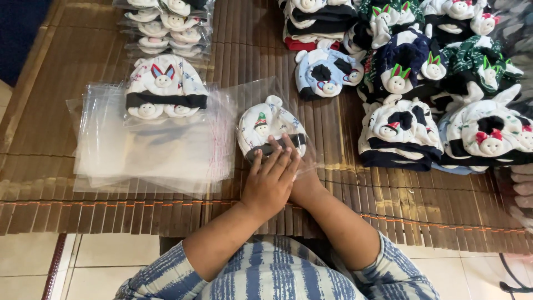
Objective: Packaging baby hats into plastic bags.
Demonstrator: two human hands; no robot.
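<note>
Single head view, looking steeply down, close over hands and mat [66,111]

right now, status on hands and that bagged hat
Left hand pressing flat on bagged hat. Right hand tucked under left. Hat on mat, nothing blocking.

Bare forearms, short sleeves [400,272], blue-and-white striped shirt [277,278], brushy tie-dye look
</note>
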